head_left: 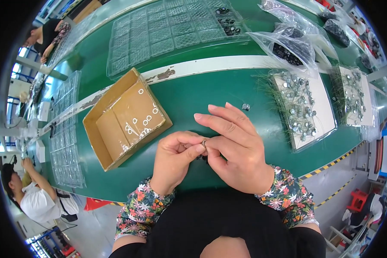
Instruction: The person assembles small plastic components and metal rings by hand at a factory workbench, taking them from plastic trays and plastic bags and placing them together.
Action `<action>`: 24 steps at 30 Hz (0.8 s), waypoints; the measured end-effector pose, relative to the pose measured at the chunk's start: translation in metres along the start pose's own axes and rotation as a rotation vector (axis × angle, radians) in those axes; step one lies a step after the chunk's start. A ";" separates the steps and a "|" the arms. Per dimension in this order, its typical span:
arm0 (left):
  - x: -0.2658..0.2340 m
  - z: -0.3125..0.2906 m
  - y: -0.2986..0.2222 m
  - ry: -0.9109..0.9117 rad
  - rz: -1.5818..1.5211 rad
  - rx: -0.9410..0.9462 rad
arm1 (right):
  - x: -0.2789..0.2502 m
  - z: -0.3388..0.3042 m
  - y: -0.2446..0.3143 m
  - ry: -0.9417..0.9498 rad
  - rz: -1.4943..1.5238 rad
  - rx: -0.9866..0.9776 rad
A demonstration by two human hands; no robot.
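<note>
My left hand [175,157] and my right hand [241,152] meet over the green table near its front edge. Between their thumbs and forefingers they pinch a small round metallic part [204,143], mostly covered by the fingertips. The other fingers of my right hand stretch out above it. Some small black pieces show just below the fingertips; their kind is hidden. To the left of my hands stands an open cardboard box [112,144] with several thin white rings [148,117] inside. Beyond my right hand a small shiny part [245,106] lies alone on the table.
Two white boards [321,112] [365,105] at the right carry many small metal parts with thin wires. Clear compartment trays [159,28] [64,142] lie at the back and left, black parts in one. Plastic bags [288,47] hold black pieces. Other people sit beyond the left edge.
</note>
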State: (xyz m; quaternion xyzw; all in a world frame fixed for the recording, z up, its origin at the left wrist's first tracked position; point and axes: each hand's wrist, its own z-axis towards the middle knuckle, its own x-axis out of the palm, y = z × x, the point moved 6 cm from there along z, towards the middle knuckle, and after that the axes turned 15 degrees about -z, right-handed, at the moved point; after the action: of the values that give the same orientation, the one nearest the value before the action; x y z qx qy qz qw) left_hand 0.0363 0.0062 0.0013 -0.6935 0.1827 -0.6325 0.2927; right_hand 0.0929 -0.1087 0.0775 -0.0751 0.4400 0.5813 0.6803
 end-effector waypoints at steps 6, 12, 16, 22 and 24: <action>0.001 -0.001 0.003 0.018 -0.066 -0.025 | 0.000 0.001 -0.003 -0.031 0.041 0.045; 0.000 -0.001 0.005 -0.011 -0.148 -0.100 | -0.003 0.003 -0.011 -0.021 0.074 0.103; 0.000 -0.001 0.009 -0.011 -0.205 -0.181 | -0.012 0.005 -0.020 -0.025 0.101 0.140; -0.004 -0.003 0.004 -0.002 -0.304 -0.211 | -0.036 0.002 -0.061 -0.034 -0.197 0.212; -0.001 -0.002 0.003 -0.012 -0.222 -0.189 | -0.035 -0.004 -0.076 -0.002 -0.361 0.200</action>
State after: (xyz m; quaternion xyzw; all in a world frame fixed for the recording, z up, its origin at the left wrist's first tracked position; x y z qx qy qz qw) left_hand 0.0341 0.0043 -0.0018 -0.7375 0.1618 -0.6369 0.1553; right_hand 0.1575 -0.1605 0.0680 -0.0843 0.4744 0.4036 0.7778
